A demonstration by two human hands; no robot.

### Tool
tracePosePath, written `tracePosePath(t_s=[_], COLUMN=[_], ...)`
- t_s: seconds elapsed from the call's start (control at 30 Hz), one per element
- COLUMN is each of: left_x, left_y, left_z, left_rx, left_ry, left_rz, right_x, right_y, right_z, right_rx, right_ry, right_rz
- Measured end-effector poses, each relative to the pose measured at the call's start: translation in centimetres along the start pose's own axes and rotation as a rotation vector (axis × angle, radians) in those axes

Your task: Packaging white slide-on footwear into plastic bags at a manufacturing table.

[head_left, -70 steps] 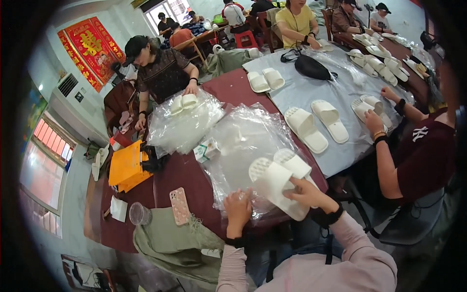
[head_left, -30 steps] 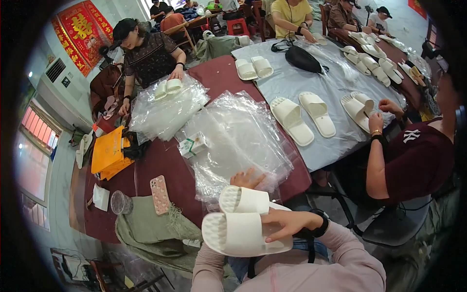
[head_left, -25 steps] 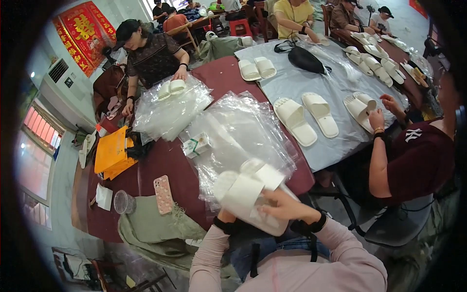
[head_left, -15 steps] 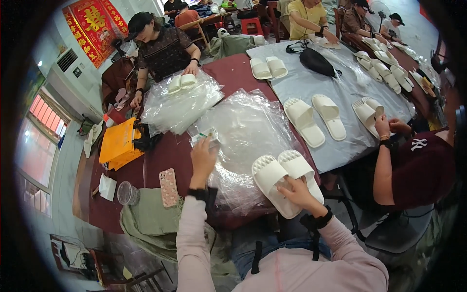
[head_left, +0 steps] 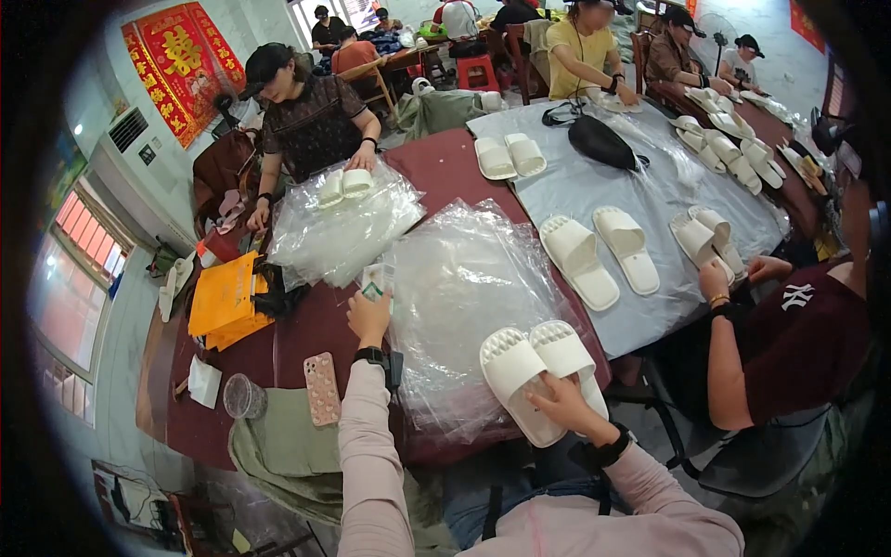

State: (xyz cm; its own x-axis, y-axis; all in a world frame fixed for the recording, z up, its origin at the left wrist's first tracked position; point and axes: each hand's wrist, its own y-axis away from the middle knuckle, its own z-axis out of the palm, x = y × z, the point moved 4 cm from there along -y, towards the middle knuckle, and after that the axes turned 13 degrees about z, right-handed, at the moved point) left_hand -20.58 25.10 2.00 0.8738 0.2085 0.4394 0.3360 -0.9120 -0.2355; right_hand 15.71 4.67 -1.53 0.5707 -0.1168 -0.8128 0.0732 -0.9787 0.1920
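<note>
My right hand (head_left: 568,406) grips a pair of white slippers (head_left: 516,364) by their inner edges, thumb and fingers closed between the two. The slippers are held side by side over the near edge of a stack of clear plastic bags (head_left: 464,278). To the left, my left hand (head_left: 369,320) is closed around the lower end of a small white and green box (head_left: 377,278). That box is at the left edge of the bag stack, over the dark red tabletop. Whether it rests on the table or is lifted, I cannot tell.
A patterned phone (head_left: 322,388), a clear plastic cup (head_left: 244,395) and a yellow paper bag (head_left: 226,299) lie to the left. Further white slippers (head_left: 581,262) stand on the grey sheet (head_left: 640,316). Co-workers handle slippers across the table and at my right.
My left hand has moved left with the small box, from over the bags to their edge. My right hand keeps its hold on the slippers. The whole view has tilted slightly up.
</note>
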Motion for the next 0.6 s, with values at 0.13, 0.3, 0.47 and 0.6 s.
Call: tracePosePath(t_s=[0.13, 0.3, 0.47, 0.6], left_x=[-0.3, -1.2, -3.4, -5.0], left_y=[-0.3, -0.5, -1.3, -3.1], left_z=[0.1, -0.2, 0.5, 1.3], left_rx=[0.058, 0.131, 0.14, 0.134], left_ry=[-0.137, -0.055, 0.121, 0.84], left_rz=[-0.137, -0.314, -0.379, -0.204], right_x=[0.6, 0.2, -0.2, -0.8], right_y=[-0.2, 0.4, 1.2, 1.3], right_z=[0.5, 0.7, -0.1, 0.2], right_rx=[0.014, 0.01, 0.228, 0.142], right_ry=[-0.068, -0.207, -0.023, -0.115], right_rz=[-0.008, 0.106, 0.078, 0.094])
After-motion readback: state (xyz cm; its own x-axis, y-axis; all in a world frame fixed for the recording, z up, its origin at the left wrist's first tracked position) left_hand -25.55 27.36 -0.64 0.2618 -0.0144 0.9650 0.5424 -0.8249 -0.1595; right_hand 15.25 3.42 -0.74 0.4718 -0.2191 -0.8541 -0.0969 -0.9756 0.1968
